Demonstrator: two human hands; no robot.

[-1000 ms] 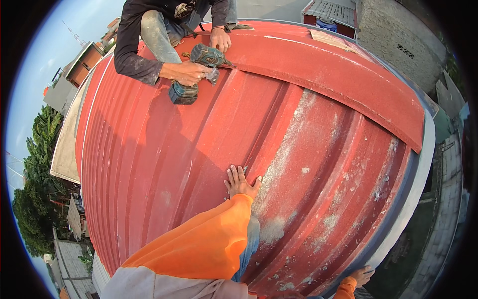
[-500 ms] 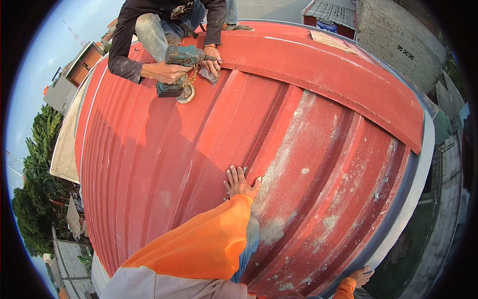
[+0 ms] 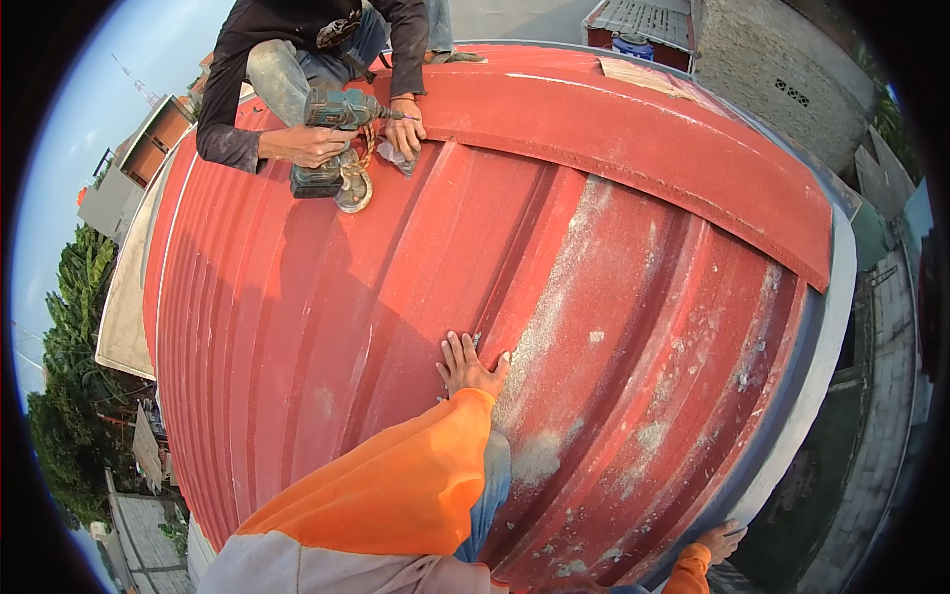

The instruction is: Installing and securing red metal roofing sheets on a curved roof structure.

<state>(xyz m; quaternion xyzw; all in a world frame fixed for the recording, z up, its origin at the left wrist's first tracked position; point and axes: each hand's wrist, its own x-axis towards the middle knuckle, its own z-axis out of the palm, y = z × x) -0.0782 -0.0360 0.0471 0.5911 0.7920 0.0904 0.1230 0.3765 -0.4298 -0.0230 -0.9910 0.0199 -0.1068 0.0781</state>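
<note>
My left hand lies flat on the red corrugated metal roof, fingers spread, holding nothing. It rests beside a raised rib and a pale, dusty streak. At the lower right, my right hand is wrapped over the roof's pale edge; its fingertips are partly hidden. Across from me, a co-worker in a dark top crouches with a teal cordless drill in one hand. That person's other hand is at the drill's tip, by a red ridge cap, with a small clear plastic bag hanging beneath.
Beyond the edge on the right, the ground drops away to a narrow passage and a block wall. Trees and lower buildings stand at the left. A flat board lies on the roof's far side. Grey debris is scattered on the right panels.
The whole view has shifted slightly, so the roof and the co-worker appear a little further left. Both my hands keep their places on the roof.
</note>
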